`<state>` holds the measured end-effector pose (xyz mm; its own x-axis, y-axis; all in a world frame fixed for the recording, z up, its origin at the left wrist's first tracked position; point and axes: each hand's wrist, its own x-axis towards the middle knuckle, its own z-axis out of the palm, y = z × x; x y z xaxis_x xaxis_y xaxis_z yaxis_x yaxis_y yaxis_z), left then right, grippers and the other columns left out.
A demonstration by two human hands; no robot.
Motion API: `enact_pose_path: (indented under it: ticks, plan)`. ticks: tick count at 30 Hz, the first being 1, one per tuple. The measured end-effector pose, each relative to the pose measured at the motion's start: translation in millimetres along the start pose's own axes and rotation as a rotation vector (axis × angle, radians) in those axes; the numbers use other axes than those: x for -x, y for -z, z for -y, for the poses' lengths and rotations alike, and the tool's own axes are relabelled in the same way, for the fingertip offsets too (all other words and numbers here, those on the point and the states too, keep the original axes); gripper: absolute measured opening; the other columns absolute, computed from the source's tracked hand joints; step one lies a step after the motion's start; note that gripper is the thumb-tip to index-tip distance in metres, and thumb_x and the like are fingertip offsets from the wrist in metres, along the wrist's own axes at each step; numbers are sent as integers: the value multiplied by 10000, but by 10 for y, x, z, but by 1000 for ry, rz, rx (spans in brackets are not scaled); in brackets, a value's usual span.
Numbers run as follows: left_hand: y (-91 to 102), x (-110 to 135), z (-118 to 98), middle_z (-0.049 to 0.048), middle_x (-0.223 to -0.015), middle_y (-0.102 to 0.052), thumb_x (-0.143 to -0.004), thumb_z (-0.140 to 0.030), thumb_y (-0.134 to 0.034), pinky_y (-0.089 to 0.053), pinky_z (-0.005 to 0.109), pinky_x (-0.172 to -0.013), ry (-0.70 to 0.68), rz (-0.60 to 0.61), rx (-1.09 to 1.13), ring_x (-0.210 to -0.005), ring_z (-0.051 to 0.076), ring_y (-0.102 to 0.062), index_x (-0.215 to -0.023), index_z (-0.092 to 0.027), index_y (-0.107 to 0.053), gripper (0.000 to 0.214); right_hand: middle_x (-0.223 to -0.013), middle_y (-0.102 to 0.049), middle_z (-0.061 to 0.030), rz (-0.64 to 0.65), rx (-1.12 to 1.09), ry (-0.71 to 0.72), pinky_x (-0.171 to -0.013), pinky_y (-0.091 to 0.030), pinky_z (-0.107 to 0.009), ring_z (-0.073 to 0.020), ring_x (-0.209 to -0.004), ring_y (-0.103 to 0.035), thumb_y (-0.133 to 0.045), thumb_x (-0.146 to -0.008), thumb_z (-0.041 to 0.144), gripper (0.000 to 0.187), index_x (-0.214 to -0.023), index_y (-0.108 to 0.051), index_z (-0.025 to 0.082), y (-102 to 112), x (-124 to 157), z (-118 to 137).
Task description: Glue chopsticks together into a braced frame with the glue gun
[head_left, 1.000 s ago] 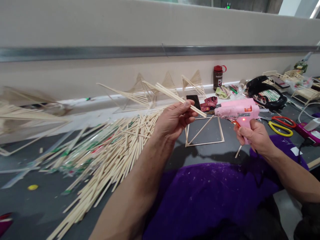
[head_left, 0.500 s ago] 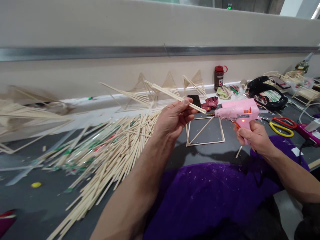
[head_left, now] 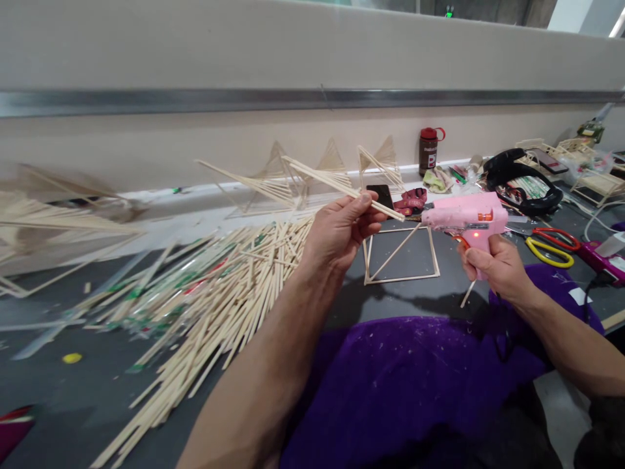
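Note:
My left hand pinches a thin wooden stick between thumb and fingers, held slanting up to the left. The stick's near end points at the nozzle of a pink glue gun, which my right hand grips by the handle with a finger at the orange trigger. A red light glows on the gun. Below both hands a square stick frame with a diagonal lies flat on the grey table.
A big heap of loose wooden sticks spreads across the table to the left. Finished stick shapes lean at the wall. A brown bottle, phone, scissors and black headset sit right. Purple cloth covers my lap.
Hardly anything differs: the glue gun nozzle and the stick's end have stayed together, with only a slight shift of the view.

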<state>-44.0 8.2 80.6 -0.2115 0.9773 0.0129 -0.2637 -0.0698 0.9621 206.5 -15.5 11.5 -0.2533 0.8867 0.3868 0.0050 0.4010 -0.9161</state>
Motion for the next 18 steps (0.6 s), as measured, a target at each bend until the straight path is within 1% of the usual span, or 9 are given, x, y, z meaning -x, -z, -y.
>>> enact_pose_path:
  ticks: [3,5,7,9,11,14,18]
  plan:
    - [-9,23,14,3,-616,-700,-831,-166,-767,-525,147,-496,-42,-48,14,-530,94,-666,-757,-139,-718,92,-521,-581,35,-48,92,40,-493,-436,-257,-99,-451,-486,-724,-873,479,329,-709,-626,210,5,16,16]
    - [-14,38,29,6,-629,-713,-820,-203,-787,-539,160,-520,-83,-54,-31,-554,104,-683,-761,-140,-717,111,-509,-578,37,-63,179,57,-514,-447,-264,-106,-458,-492,-713,-875,442,287,-715,-659,209,4,26,36]
    - [-15,45,46,11,-648,-724,-805,-247,-816,-556,177,-547,-113,-48,-79,-583,118,-704,-772,-145,-719,145,-498,-569,37,-54,254,75,-534,-458,-268,-112,-468,-492,-701,-874,432,290,-684,-657,218,1,31,59]
    - [-12,43,60,13,-662,-730,-796,-277,-834,-570,195,-569,-133,-43,-106,-604,129,-717,-777,-149,-719,173,-494,-561,34,-32,311,88,-553,-472,-266,-114,-481,-494,-690,-874,425,325,-626,-617,227,-1,29,79]
    - [-6,37,65,14,-669,-731,-792,-284,-843,-575,204,-580,-145,-41,-114,-613,134,-722,-776,-150,-718,184,-495,-557,34,-14,336,88,-556,-481,-258,-114,-489,-497,-681,-873,417,349,-596,-577,233,-1,25,91]
    - [2,31,56,19,-677,-737,-800,-267,-834,-562,192,-565,-141,-47,-107,-609,128,-719,-779,-146,-723,166,-509,-555,31,-23,332,74,-540,-480,-251,-116,-496,-498,-672,-873,417,354,-591,-558,237,-2,21,88]
    - [5,35,31,19,-673,-740,-810,-251,-830,-547,171,-536,-118,-50,-67,-591,119,-713,-788,-142,-722,154,-495,-552,32,-62,308,68,-528,-464,-259,-115,-485,-488,-673,-870,427,326,-620,-592,235,-5,28,56]
